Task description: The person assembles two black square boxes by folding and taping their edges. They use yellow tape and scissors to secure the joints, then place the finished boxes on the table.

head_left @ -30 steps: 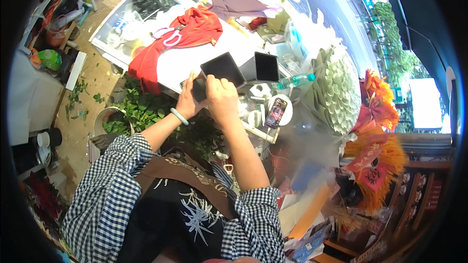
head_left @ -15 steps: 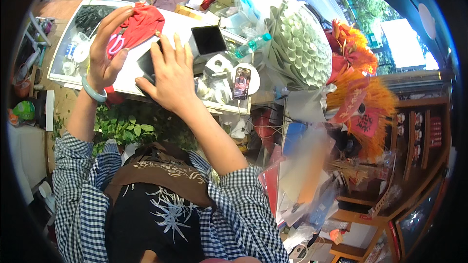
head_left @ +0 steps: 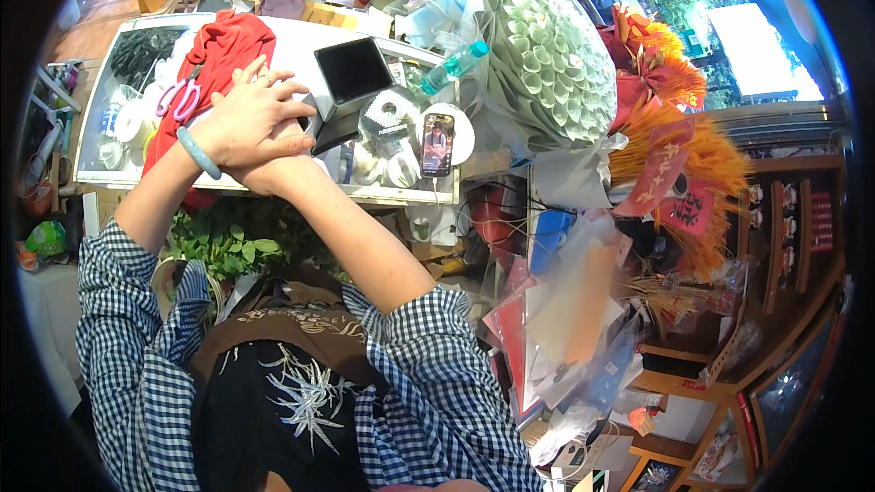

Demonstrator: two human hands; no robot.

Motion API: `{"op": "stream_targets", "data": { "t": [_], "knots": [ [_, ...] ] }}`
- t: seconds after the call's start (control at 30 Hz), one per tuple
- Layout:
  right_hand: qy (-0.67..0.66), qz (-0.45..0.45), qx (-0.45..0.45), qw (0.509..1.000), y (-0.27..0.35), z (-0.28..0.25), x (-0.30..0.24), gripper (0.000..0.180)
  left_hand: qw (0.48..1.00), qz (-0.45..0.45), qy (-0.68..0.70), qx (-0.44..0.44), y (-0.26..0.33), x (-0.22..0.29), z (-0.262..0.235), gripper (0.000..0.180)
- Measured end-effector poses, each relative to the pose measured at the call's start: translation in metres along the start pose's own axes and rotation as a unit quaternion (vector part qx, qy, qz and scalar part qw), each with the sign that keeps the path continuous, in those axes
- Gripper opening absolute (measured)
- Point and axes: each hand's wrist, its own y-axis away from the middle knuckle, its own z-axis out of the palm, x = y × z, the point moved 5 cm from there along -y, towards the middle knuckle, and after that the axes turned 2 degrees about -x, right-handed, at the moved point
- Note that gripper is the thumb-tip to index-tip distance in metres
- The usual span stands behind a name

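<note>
Two hands: the left hand (head_left: 244,123) lies across the right hand (head_left: 271,175), the pair crossed and touching.
Left fingers: stretched out and slightly apart, pointing away to the right; nothing is seen in this hand.
Right hand's state: mostly covered by the left, so I cannot tell whether it is spread or curled, or holds something.
Bracelet: a pale ring (head_left: 198,153) around the left wrist.
Red cloth (head_left: 228,47): bunched just beyond and left of the hands, partly hidden by them; whether they touch it cannot be told.
Scissors (head_left: 180,100): pinkish-purple handles lying on the cloth, left of the left hand.
Dark square box (head_left: 354,68): near the fingertips, beyond them to the right.
Phone (head_left: 438,144): right of the hands, screen lit, against a white disc (head_left: 466,135).
Bottle (head_left: 454,69): teal-capped, tilted, farther right than the box.
Pale green bouquet (head_left: 551,64): well apart, far right of both hands.
Table (head_left: 401,193): white-framed, beneath the hands.
Leaves (head_left: 232,251): green, below the forearms.
</note>
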Motion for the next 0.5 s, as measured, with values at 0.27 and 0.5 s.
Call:
{"op": "stream_targets", "data": {
  "t": [0.27, 0.5],
  "knots": [
    [-0.011, -0.032, 0.0, 0.999, 0.002, 0.009, 0.002, 0.072, 0.998, -0.038, 0.042, 0.004, -0.009, -0.01, -0.003, 0.04],
    [-0.009, -0.043, 0.02, 0.999, 0.013, 0.013, -0.004, 0.072, 0.997, -0.021, 0.049, 0.06, -0.003, -0.005, 0.0, 0.042]
  ]
}}
